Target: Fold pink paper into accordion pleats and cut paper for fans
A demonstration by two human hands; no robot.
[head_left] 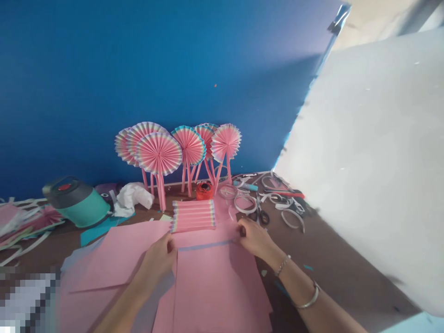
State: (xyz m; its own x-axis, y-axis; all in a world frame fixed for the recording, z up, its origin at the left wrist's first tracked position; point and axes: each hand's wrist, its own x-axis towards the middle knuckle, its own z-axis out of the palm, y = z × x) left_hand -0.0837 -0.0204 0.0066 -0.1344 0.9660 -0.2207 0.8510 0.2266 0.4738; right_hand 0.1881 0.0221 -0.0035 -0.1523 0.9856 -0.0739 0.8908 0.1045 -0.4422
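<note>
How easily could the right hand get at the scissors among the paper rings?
Probably yes: the right hand rests on the pink paper just below the scissors, with nothing visibly between them; paper rings lie beside the handles.

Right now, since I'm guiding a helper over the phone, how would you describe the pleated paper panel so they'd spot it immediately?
Find the blue backdrop and the pink paper fans on sticks before it. Just below, at the far edge of the large pink sheets, lies a pleated pink paper panel. Unlike the round fans, it is rectangular, with rainbow-tinted ends.
</note>
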